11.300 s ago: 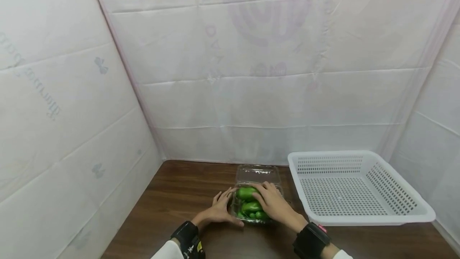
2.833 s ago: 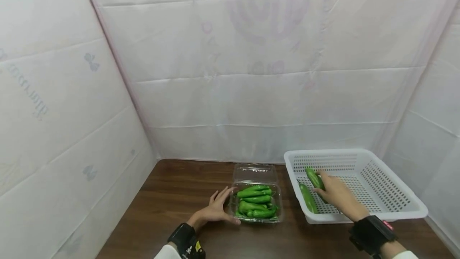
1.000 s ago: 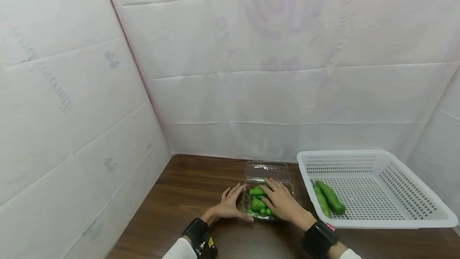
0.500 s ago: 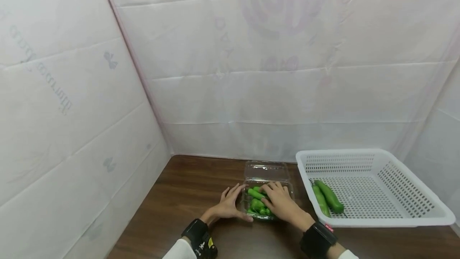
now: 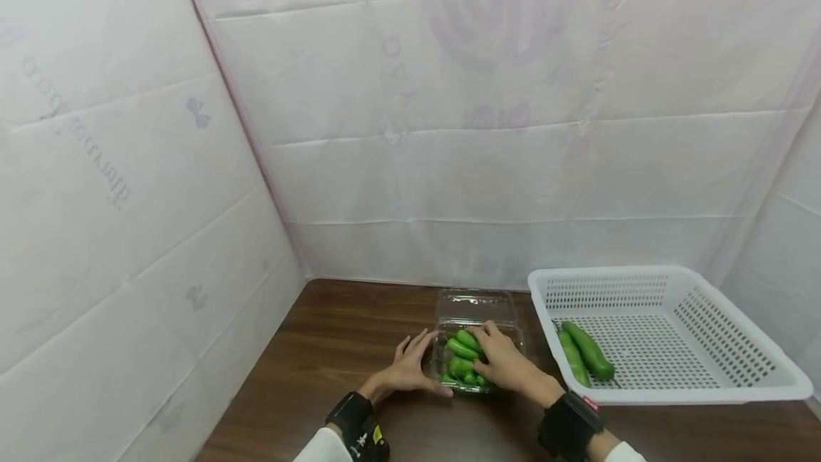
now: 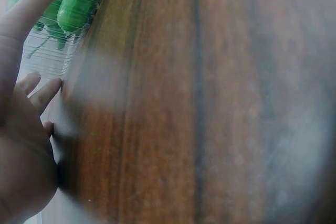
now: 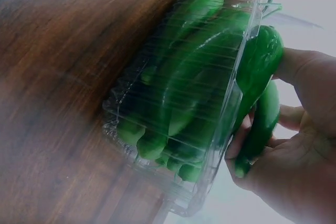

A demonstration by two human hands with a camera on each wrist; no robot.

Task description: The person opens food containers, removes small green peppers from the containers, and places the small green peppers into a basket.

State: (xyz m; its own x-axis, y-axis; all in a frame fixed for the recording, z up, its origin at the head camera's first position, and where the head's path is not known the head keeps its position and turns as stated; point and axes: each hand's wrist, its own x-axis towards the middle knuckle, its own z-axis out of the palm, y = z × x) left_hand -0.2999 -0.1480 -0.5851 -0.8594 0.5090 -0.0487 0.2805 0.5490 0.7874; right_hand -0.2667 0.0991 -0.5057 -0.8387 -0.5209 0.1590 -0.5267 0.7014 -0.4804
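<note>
A clear plastic clamshell box (image 5: 477, 303) stands with its lid raised, filled with long green chili peppers (image 5: 460, 366). My left hand (image 5: 404, 371) rests against the box's left side, fingers spread and thumb along the front, as the left wrist view confirms. Over the box's right part, my right hand (image 5: 508, 362) reaches in. Its fingers curl round a slim green chili pepper (image 7: 265, 121) at the top of the box in the right wrist view. The thumb lies by another pepper (image 7: 265, 45). Some fingertips are hidden behind the peppers.
A white perforated plastic basket (image 5: 667, 398) stands to the right of the box, with two green chili peppers (image 5: 589, 351) lying at its left side. Everything rests on a dark wooden table (image 5: 359, 305). White sheeting (image 5: 410, 184) walls the back and sides.
Two peppers have come into the basket, the right hand carrying one there earlier. It has since returned to the box, where a pepper has shifted under its fingers. The left hand stays put.
</note>
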